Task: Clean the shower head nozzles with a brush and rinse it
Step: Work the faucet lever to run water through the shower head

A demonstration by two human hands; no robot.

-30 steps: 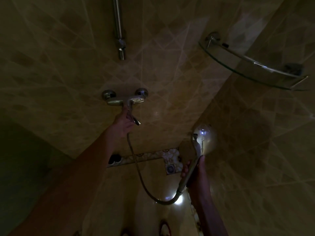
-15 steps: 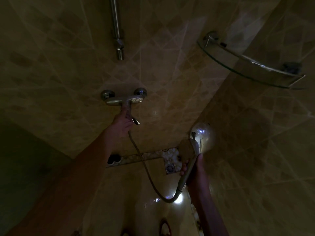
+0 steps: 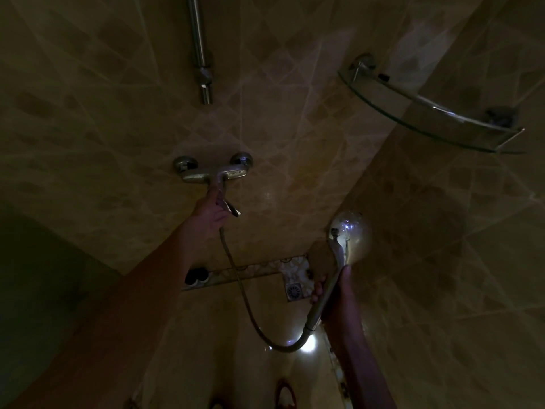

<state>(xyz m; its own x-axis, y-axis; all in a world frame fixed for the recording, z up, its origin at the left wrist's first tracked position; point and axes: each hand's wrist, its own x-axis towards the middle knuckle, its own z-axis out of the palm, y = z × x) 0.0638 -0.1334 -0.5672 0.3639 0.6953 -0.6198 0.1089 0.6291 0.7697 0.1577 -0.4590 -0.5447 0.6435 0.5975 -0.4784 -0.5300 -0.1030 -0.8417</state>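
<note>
We are lifting the shower head point(image 3: 349, 237) a little higher with our right hand point(image 3: 339, 293), and the hose point(image 3: 247, 308) is swinging along.

Chrome handheld shower head point(image 3: 349, 237), round and shiny, tilted up with its domed back toward me so the nozzles can't be seen. Its handle slants down to a metal hose point(image 3: 236, 278) that droops in 1 loop and climbs to the wall faucet point(image 3: 213, 172).

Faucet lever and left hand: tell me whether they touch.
Touching. The head view shows the left hand reaching up with its fingers against the faucet lever, no gap visible.
</note>
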